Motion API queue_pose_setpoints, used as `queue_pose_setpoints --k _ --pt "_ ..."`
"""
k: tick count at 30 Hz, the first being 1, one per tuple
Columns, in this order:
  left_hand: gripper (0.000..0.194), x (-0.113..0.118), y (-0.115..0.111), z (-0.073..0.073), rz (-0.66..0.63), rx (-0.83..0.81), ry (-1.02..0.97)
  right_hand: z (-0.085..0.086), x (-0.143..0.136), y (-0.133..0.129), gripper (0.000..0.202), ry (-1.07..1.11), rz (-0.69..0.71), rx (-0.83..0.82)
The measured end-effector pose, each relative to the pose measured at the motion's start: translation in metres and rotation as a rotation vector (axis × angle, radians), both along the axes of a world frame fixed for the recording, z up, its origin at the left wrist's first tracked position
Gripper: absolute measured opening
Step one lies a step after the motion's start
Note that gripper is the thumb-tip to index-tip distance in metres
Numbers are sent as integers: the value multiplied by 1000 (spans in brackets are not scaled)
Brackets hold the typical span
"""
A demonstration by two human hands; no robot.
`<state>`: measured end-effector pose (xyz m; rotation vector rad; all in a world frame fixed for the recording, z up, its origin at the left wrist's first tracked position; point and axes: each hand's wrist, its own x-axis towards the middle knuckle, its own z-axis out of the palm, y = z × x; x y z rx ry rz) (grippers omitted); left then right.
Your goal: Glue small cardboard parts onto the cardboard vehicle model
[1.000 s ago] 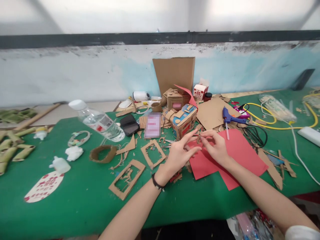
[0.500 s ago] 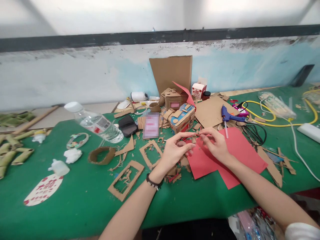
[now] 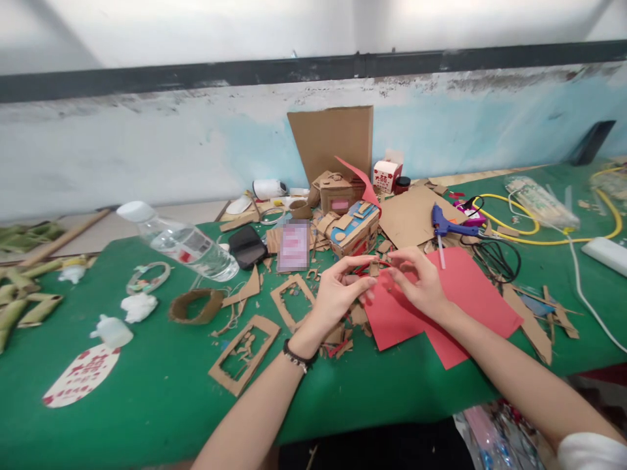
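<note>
My left hand (image 3: 340,287), with a dark beaded bracelet on its wrist, is curled with thumb and forefinger close around something small. My right hand (image 3: 416,281) faces it from the right, its fingers bent toward the thumb. A small brown cardboard piece (image 3: 374,268) and a thin red curved edge show between the fingertips; I cannot make out which hand grips them. Red paper sheets (image 3: 470,294) lie beneath my right hand. Just beyond the hands stands a small cardboard model box (image 3: 355,228) with blue and brown pieces on it.
A blue glue gun (image 3: 450,225) rests behind the red paper. Cut cardboard frames (image 3: 267,326) and scraps lie left of my hands. Farther left are a tilted water bottle (image 3: 186,245), a black case (image 3: 248,247) and a cardboard ring (image 3: 176,310). A yellow cable (image 3: 553,243) runs at right.
The fingertips of my two hands have moved slightly apart, and more of the red edge shows between them. The whole view has shifted a little.
</note>
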<state>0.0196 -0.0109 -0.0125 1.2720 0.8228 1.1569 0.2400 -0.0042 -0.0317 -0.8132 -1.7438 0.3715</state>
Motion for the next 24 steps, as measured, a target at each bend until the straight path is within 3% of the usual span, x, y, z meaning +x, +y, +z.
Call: queue_pose_setpoints --k 4,8,15,20,24 --pt "54 1 2 -1 12 4 -7 2 1 2 26 1 -92 82" --pt "62 1 4 1 77 20 -58 -3 3 9 35 178 -88 9" --pt "67 -8 4 12 98 -46 -202 -6 9 22 30 353 -251 -17" --pt "72 -7 3 16 75 -122 -245 -5 4 19 55 364 -197 31" --pt "69 -2 0 16 20 -152 -219 -3 0 10 66 197 -18 33"
